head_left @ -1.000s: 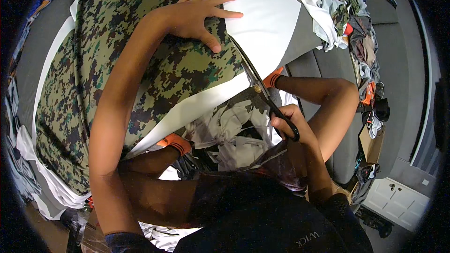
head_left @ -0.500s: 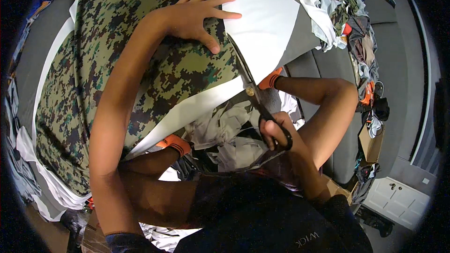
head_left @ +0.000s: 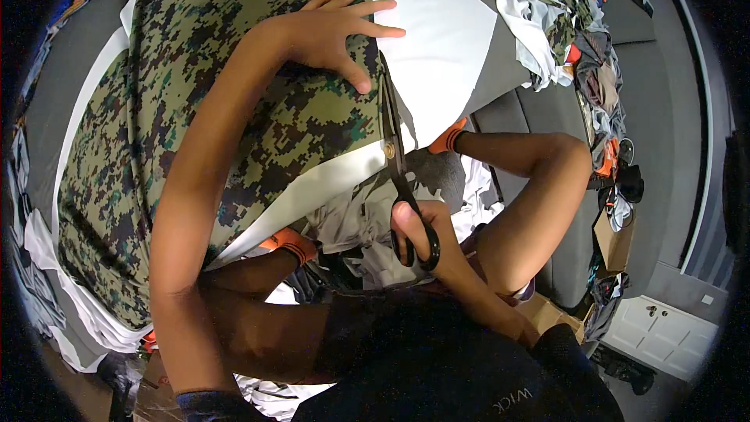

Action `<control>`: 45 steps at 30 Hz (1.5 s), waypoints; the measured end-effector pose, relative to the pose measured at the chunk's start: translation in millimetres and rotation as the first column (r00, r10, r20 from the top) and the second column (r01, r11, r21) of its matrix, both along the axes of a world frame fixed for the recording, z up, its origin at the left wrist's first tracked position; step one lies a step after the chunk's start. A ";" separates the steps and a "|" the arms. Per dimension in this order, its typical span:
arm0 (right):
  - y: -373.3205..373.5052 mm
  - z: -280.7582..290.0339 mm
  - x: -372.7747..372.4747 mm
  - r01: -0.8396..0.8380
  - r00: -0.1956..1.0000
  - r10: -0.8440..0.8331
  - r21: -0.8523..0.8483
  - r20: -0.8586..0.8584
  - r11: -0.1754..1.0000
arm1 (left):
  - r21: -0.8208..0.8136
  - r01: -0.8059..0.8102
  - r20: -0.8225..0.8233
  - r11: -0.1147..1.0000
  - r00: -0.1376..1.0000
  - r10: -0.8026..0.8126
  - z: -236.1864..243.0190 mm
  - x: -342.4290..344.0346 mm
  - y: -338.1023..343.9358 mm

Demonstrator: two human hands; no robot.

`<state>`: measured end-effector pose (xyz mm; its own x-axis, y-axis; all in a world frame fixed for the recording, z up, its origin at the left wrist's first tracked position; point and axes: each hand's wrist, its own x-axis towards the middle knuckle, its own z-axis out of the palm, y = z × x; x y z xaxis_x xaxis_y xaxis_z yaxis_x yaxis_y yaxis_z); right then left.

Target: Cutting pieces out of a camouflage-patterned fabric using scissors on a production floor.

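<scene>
My left hand point(head_left: 336, 39) lies spread on digital camouflage fabric point(head_left: 195, 0), with fingertips reaching onto a curved white piece point(head_left: 437, 39) at the upper middle. My right hand point(head_left: 430, 238) grips large black-handled scissors point(head_left: 395, 158) by their loops, below the fabric. Their long blades point away from me along the border between camouflage and white, the tips just right of my left thumb. A white strip point(head_left: 312, 184) runs along the fabric's lower edge. Crumpled grey and white cloth point(head_left: 351, 227) lies beneath, between my legs.
Heaps of cloth scraps point(head_left: 531, 16) line the right side of the grey padded surface point(head_left: 641, 109). An open cardboard box point(head_left: 613, 242) stands near my right knee. A white door point(head_left: 660, 336) shows at lower right, and more folded fabric point(head_left: 39, 266) at the left.
My right hand and the scissors have swung leftward and down, so the blades now stand more upright. My left hand stays spread, shifted very slightly.
</scene>
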<state>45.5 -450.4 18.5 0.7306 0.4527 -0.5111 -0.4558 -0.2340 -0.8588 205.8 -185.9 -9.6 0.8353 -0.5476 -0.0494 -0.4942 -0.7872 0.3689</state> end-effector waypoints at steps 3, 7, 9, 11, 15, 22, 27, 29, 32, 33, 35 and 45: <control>4.9 -1.9 -4.0 0.017 1.000 -0.017 -0.026 0.024 1.000 | -0.003 0.001 0.001 1.000 1.000 -0.001 -0.3 0.0 0.0; 8.3 -4.5 -7.6 0.021 0.998 -0.017 -0.072 0.053 0.997 | -0.002 0.000 0.007 1.000 1.000 0.000 -0.8 -0.5 -0.1; 11.2 -0.4 -7.8 0.037 0.999 -0.035 -0.099 0.028 0.994 | 0.003 -0.001 0.014 1.000 1.000 0.001 -1.9 -0.1 -0.5; 13.1 2.7 -7.6 0.054 0.999 -0.054 -0.124 0.005 0.991 | 0.009 -0.002 0.021 1.000 1.000 0.002 -2.4 0.6 -1.0; 14.4 3.1 -8.4 0.052 0.999 -0.050 -0.156 0.011 0.986 | 0.018 -0.002 0.031 1.000 1.000 0.001 -3.6 0.7 -1.1; 16.2 5.5 -8.6 0.078 0.997 -0.081 -0.176 -0.008 0.981 | 0.011 -0.019 0.061 1.000 0.998 0.019 -5.4 2.8 -2.5; 16.3 5.8 -8.2 0.068 0.998 -0.067 -0.185 0.015 0.980 | 0.012 -0.014 0.048 1.000 0.999 0.014 -6.8 4.5 -2.2; 15.5 6.0 -8.3 0.053 0.999 -0.053 -0.168 0.006 0.984 | 0.032 -0.017 0.050 0.999 0.999 0.015 -5.5 4.7 -2.7; 12.3 6.8 -9.5 0.027 1.000 -0.028 -0.126 0.001 0.992 | 0.078 -0.031 0.055 0.996 0.998 0.027 3.0 1.8 -3.3; 7.3 2.9 -12.3 0.033 0.999 -0.032 -0.067 0.017 0.997 | 0.072 -0.047 0.035 0.996 0.998 0.044 7.4 0.4 -6.6; -4.0 -12.1 -19.0 0.034 0.998 -0.037 0.069 0.045 0.997 | 0.080 -0.086 -0.005 0.993 0.996 0.087 12.8 -4.4 -11.4; -68.6 -15.8 18.1 0.089 0.994 -0.065 0.305 -0.090 0.948 | 0.538 -0.476 -0.094 0.695 0.786 0.611 99.4 -171.1 -43.4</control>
<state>63.6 -519.0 2.7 0.7329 0.5410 -0.4125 -0.5303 0.0744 -0.8445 34.7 -229.3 89.7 0.8976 0.1486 -0.4149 0.1322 -0.9889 -0.0682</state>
